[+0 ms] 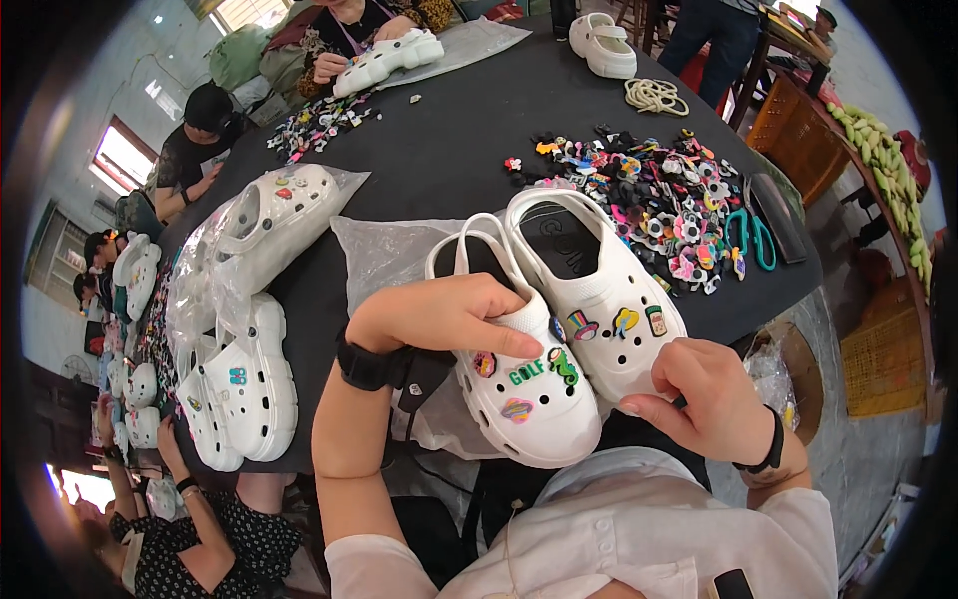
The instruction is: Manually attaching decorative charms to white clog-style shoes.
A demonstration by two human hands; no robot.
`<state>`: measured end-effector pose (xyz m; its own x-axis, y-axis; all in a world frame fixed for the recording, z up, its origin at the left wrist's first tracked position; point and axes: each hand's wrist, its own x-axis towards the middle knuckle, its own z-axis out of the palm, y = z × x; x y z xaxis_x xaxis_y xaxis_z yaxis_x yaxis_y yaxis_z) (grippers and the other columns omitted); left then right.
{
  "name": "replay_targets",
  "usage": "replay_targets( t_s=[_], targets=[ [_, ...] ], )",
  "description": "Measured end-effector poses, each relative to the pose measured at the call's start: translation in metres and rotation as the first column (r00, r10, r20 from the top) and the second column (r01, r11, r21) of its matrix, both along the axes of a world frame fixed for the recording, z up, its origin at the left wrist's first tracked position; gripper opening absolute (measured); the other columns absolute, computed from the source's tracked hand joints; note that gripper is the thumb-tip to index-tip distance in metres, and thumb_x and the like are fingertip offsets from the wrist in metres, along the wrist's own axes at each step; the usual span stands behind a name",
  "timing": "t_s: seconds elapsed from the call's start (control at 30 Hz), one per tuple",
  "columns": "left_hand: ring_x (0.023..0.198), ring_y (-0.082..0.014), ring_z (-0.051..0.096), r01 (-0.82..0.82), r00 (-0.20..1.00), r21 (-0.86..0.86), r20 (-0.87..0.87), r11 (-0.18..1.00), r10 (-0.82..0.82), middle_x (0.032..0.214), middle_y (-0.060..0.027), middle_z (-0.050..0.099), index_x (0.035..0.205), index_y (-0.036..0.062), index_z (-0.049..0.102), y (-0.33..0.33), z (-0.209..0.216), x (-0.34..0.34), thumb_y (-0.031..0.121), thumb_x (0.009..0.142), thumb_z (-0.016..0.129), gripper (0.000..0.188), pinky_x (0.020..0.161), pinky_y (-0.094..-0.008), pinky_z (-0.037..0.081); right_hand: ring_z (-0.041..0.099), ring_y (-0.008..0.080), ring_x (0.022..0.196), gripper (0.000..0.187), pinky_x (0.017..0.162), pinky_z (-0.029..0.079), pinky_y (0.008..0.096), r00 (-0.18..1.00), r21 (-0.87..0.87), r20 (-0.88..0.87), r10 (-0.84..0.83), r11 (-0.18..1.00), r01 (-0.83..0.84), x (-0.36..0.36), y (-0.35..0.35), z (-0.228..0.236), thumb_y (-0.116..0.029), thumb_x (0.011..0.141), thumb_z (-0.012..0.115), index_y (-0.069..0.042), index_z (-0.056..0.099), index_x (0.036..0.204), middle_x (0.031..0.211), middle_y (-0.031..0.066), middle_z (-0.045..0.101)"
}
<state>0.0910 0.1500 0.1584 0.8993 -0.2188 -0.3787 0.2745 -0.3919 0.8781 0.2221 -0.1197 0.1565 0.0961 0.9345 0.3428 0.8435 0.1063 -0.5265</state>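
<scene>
**Charm-Fitted Clogs: Position, Handling and Alignment**

Clock directions are read from the view's centre, with 12 o'clock at the top.

At 9 o'clock, a group of white clogs (pixel 254 399) lies on the black table (pixel 439 130), partly under clear plastic.

The left hand (pixel 454 309) is closed partway on the left clog (pixel 549 414), located at 5 o'clock. The thumb presses the upper beside the foot opening; the fingers reach into the opening, their tips hidden. The shell is probably light, slightly springy foam, smooth but not fragile. Hold it by the opening's rim; the thin heel strap probably flexes and gives a poorer grip. The long axis runs from 11 to 5 o'clock, heel far, toe toward the wearer, opening upward.

The right clog (pixel 599 292) is at 3 o'clock, against its mate. Expect identical handling; the thick toe edge should offer firm support. Its axis is nearly parallel, toe likewise toward 5 o'clock.

The right hand (pixel 709 394) is curled, thumb and forefinger nearly together at this toe. A small dark item (pixel 681 402) shows beside the thumb; whether it is gripped cannot be determined.

At 2 o'clock lies the charm pile (pixel 679 215), with teal-handled scissors (pixel 756 230) just beyond its right side.
</scene>
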Motion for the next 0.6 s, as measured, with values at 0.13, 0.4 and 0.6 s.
replay_targets(
  t_s=[0.13,0.4,0.6],
  targets=[
    [0.074,-0.0061,0.057,-0.039,0.999,-0.06,-0.028,0.997,0.037,0.082,-0.0009,0.067,0.097,-0.0036,0.068,-0.003,0.0,0.001,0.034,0.092,0.066,0.038,0.069,-0.0243,0.047,0.053,0.0269,0.057,0.036,0.052,0.042,0.0371,0.999,0.0,0.043,-0.003,1.0,0.003,-0.011,0.004,-0.009,-0.025,0.078,0.078,-0.007,0.046,0.075,0.063,0.0068,0.048],
    [0.074,-0.0057,0.059,-0.064,0.998,-0.135,-0.017,0.989,0.063,0.084,-0.0006,0.068,0.102,-0.0039,0.068,-0.004,-0.005,0.003,0.032,0.092,0.066,0.038,0.067,-0.0238,0.049,0.055,0.0252,0.061,0.036,0.055,0.043,0.0366,0.996,0.012,0.088,0.007,1.0,-0.008,-0.032,0.018,-0.006,-0.025,0.078,0.077,-0.007,0.046,0.077,0.068,0.0065,0.05],
    [0.072,-0.0061,0.059,-0.045,0.999,0.112,0.03,0.993,0.042,0.082,-0.0013,0.067,0.098,-0.0029,0.068,-0.012,0.005,0.001,0.04,0.094,0.061,0.044,0.066,-0.0244,0.049,0.056,0.0254,0.063,0.033,0.056,0.044,0.0358,0.995,0.032,0.086,0.052,0.998,-0.055,-0.048,0.029,-0.012,-0.026,0.081,0.075,-0.005,0.049,0.083,0.07,0.0068,0.051]
  ],
)
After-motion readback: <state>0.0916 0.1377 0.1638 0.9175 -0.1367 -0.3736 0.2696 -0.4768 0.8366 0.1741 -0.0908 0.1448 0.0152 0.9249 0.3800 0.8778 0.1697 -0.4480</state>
